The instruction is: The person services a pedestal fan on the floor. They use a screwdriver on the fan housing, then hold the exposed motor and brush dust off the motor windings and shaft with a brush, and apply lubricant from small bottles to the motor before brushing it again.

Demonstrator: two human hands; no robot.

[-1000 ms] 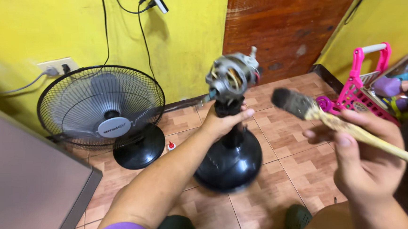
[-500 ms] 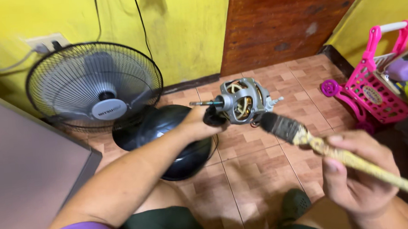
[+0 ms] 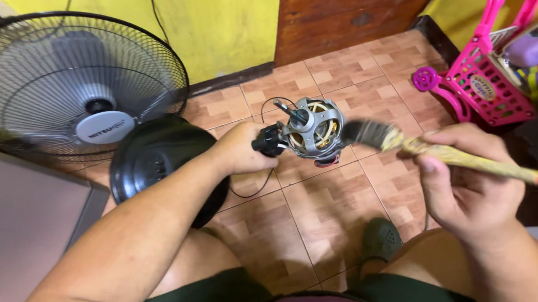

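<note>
Above tiles, two hands: one fan motor point(image 3: 311, 130), one paintbrush point(image 3: 405, 146).

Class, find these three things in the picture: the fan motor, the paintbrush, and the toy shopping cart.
Fan motor point(image 3: 313, 129): head view, on its metal housing.
Paintbrush point(image 3: 367, 134): head view, on the dark bristles.
Toy cart point(image 3: 486, 88): head view, on its pink basket side.

The left hand point(image 3: 239, 150) reaches forward on an outstretched forearm, fingers curled shut in a grip. The right hand point(image 3: 467, 179) is raised nearer the body, fingers and thumb closed, wrist bent.
</note>
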